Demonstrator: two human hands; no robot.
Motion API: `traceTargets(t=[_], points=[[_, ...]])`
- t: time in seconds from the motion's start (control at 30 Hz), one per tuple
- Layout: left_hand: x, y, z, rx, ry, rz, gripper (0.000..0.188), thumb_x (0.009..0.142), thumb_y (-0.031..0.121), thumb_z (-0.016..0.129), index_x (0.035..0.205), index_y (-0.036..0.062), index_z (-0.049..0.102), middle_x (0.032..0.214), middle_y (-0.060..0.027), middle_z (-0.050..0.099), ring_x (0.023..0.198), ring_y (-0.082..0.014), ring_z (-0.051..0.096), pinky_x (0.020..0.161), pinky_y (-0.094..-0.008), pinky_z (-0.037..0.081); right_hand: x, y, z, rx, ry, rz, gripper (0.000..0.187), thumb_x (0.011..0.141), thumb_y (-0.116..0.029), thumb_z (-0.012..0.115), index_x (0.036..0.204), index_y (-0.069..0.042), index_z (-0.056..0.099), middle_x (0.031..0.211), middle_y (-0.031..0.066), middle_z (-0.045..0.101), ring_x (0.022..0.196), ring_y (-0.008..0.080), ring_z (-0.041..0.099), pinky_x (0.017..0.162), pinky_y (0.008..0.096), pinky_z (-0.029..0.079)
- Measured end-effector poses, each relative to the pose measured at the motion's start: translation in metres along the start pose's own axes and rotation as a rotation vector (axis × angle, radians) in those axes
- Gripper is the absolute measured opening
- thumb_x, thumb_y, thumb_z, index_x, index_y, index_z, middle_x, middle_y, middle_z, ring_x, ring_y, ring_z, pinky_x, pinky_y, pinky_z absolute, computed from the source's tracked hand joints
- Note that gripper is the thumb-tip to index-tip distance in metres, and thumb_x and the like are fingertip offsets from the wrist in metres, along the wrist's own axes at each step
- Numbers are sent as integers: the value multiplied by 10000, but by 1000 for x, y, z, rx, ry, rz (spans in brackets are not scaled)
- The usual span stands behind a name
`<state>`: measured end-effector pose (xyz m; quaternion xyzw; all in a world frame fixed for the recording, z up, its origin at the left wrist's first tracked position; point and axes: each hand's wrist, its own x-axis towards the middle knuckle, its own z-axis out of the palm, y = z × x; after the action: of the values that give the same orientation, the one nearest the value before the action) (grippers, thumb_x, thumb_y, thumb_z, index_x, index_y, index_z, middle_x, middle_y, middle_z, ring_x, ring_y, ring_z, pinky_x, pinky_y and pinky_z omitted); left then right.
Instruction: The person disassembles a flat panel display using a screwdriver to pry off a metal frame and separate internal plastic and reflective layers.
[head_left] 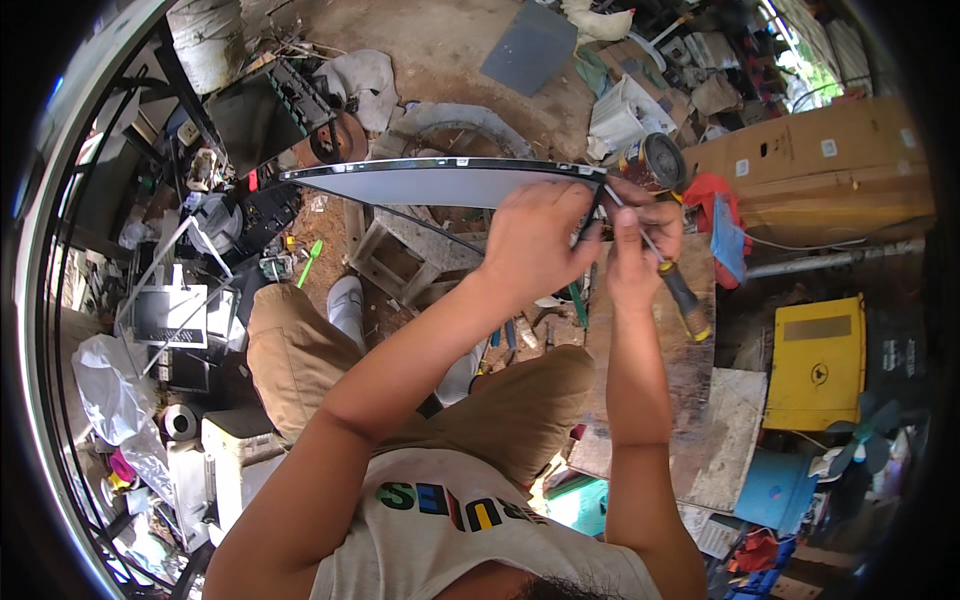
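Observation:
A flat display panel (pixel 420 184) with a pale grey face and a thin black frame is held up on edge, seen at a steep angle. My left hand (pixel 537 235) lies over the near right corner of the panel, its fingers curled round the frame. In my right hand (pixel 645 245) is a screwdriver (pixel 683 300) with a black and yellow handle. Its thin metal shaft runs between my fingers up to the right end of the frame. Where exactly the tip touches is hard to make out.
Right of my knees stands a worn wooden board (pixel 650 350). Beyond are a cardboard box (pixel 810 170), a yellow case (pixel 817 362) and a red bag (pixel 708 190). Past the panel lies a grey stone ring (pixel 470 118). Scrap electronics (pixel 265 215) and a green plastic spoon (pixel 311 260) are on the left.

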<state>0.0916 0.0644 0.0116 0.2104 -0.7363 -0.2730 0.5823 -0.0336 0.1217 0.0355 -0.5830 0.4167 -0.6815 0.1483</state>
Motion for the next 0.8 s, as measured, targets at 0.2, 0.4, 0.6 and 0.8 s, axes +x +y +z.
traceTargets(t=[0.2, 0.4, 0.6, 0.8], points=[[-34, -32, -2, 120, -229, -64, 256, 706, 159, 712, 857, 26, 555, 842, -146, 610, 847, -374, 600, 786, -454, 470, -49, 49, 3, 135, 84, 123, 180, 953, -68, 611, 965, -36, 435, 1150, 266, 637, 1025, 217, 628, 886, 326, 492], [-57, -36, 5, 135, -233, -97, 266, 703, 171, 717, 860, 33, 553, 829, -148, 620, 832, -370, 612, 761, -448, 479, -77, 66, -1, 35, 126, 155, 181, 943, -44, 622, 969, -35, 443, 1140, 266, 637, 944, 170, 642, 799, 271, 507], [-60, -43, 16, 71, -256, -267, 251, 746, 188, 700, 840, 24, 535, 781, -164, 615, 756, -398, 611, 658, -457, 487, -67, 65, 5, -190, 83, -13, 206, 889, -28, 691, 909, 0, 487, 1031, 260, 683, 821, 221, 690, 737, 333, 559], [-64, -60, 6, -253, -196, -517, 246, 817, 194, 693, 874, 10, 540, 759, -131, 613, 663, -276, 605, 599, -391, 475, -50, 23, -12, -498, 65, -329, 185, 866, -60, 723, 868, 6, 550, 910, 195, 706, 795, 282, 698, 778, 367, 559]])
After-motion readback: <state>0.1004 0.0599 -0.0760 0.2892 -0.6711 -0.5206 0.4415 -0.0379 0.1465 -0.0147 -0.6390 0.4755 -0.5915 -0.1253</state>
